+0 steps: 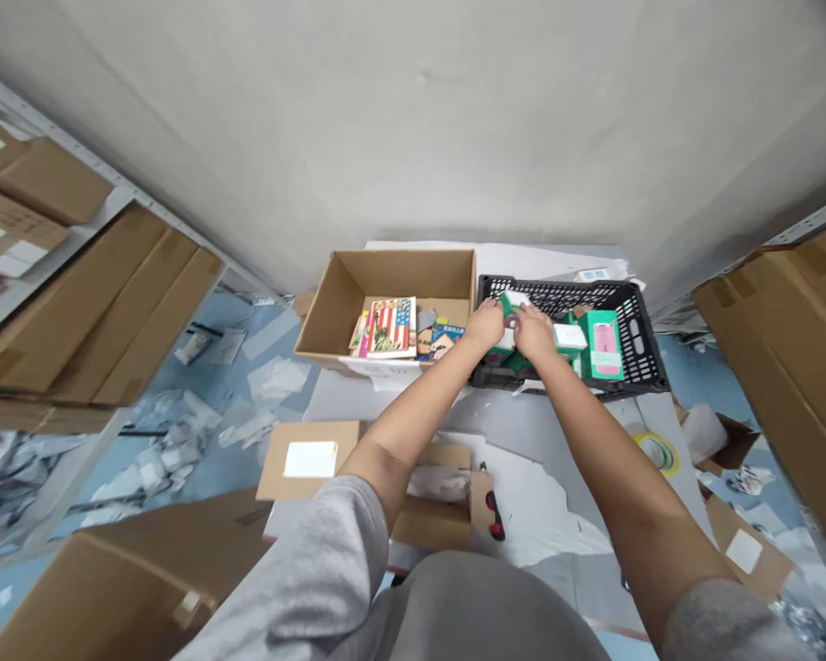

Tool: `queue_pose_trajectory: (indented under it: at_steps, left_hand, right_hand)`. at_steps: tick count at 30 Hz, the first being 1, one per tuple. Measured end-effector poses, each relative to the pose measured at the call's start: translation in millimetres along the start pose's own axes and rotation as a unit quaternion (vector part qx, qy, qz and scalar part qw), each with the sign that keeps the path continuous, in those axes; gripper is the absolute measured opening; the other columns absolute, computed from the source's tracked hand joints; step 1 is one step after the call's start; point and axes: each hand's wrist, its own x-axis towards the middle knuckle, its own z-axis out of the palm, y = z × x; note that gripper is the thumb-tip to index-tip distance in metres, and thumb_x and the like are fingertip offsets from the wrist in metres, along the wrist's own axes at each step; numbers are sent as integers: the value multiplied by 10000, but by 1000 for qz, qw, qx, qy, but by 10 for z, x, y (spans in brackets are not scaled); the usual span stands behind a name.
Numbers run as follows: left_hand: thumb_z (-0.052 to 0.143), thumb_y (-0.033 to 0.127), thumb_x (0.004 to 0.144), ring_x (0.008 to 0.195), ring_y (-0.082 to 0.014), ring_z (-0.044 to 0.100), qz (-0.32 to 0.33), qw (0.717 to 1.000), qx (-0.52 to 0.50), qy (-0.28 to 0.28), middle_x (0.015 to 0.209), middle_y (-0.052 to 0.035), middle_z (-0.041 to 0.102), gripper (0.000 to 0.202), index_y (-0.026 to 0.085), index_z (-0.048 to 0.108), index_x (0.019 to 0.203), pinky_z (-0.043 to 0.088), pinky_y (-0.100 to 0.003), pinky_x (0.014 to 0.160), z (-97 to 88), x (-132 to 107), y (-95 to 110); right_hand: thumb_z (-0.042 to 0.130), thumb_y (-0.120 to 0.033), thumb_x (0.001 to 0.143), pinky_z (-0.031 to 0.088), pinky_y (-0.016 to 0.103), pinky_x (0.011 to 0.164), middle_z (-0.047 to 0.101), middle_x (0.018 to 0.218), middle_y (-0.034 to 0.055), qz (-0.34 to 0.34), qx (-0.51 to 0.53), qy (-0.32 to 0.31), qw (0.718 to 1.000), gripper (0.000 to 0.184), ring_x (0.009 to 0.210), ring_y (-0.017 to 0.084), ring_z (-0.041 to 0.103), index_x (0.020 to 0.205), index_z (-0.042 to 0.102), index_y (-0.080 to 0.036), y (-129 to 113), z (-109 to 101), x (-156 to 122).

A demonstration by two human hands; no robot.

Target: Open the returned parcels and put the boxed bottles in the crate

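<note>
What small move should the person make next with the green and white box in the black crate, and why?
Probably lift the small green and white box straight up out of the black crate. The left hand and right hand are already at it, and other boxes lie close beside it. The open cardboard box, with books inside, stands right next to the crate.

Your left hand and right hand hide most of the green-and-white item in the black plastic crate; its shape cannot be told.
</note>
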Motion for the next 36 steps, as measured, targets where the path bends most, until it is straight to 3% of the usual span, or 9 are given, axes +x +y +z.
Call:
queue_pose_trajectory:
  at_steps: [3,6,10,12,14,19,24,29,36]
  left_hand:
    - [436,104,1005,1358,-249,553,12,994,-64,92,1475,-150,586,483,148,575,1465,442,-363,1147,-214,-828,-138]
    - [439,210,1050,1285,-245,593,-46,986,-99,123,1376,-100,632,399,221,610,1410,482,-369,1092,-337,-1926,-342]
    - [470,265,1046,1106,-248,660,-204,977,-52,31,1190,-99,665,275,227,685,1211,521,-367,993,-208,-3350,-618]
    - [491,275,1031,1130,-269,650,-256,966,-8,-34,1210,-124,650,263,212,681,1202,521,-368,978,-47,-3862,-708]
    - [520,274,1012,1196,-280,625,-262,961,13,-88,1300,-142,620,332,211,625,1321,524,-359,968,124,-4195,-757]
    - [529,222,986,1345,-314,540,-290,944,40,-152,1484,-219,524,514,135,497,1491,489,-367,1053,460,-4440,-826]
    - [433,80,977,1385,-258,532,-296,939,18,-173,1506,-183,545,659,181,354,1622,472,-324,1077,623,-4451,-936]
    - [383,27,956,1321,-234,582,-256,954,-12,-152,1421,-183,608,708,156,302,1648,467,-316,1092,543,-4451,-996]
    - [458,70,933,1280,-267,598,-200,972,36,-118,1423,-198,568,561,171,548,1478,537,-339,994,257,-4199,-828]
  right_hand:
    - [406,-209,1005,379,453,1126,625,1414,177,-35,73,50,995,449,1321,337,521,1376,651,-146,-204,-35,-531]
    - [393,-235,1024,441,374,1031,690,1224,133,-52,131,12,990,375,1161,291,604,1234,701,-190,-474,61,-1322]
    - [449,-282,1028,466,303,881,712,1050,92,15,69,-198,978,287,1001,241,643,1056,728,-221,-879,381,-2467]
    - [472,-304,1029,471,312,898,702,1124,118,53,25,-266,962,276,1073,257,640,1060,731,-211,-1059,563,-2906]
    - [514,-337,1015,487,356,926,655,1250,171,95,-12,-278,956,303,1161,304,626,1193,703,-179,-1212,718,-3210]
    - [499,-284,1006,515,423,956,526,1456,258,212,-31,-274,938,490,1243,359,617,1467,538,-124,-1499,975,-3511]
    - [348,-174,1037,505,399,970,606,1401,260,276,-9,-249,928,537,1240,320,655,1567,418,-128,-1675,1073,-3563]
    - [338,-170,1058,496,346,928,707,1258,226,283,23,-214,935,463,1171,286,698,1492,493,-123,-1730,1004,-3611]
    - [412,-185,1031,503,345,912,746,1176,221,332,19,-141,932,437,1109,294,723,1440,545,-108,-1613,779,-3773]
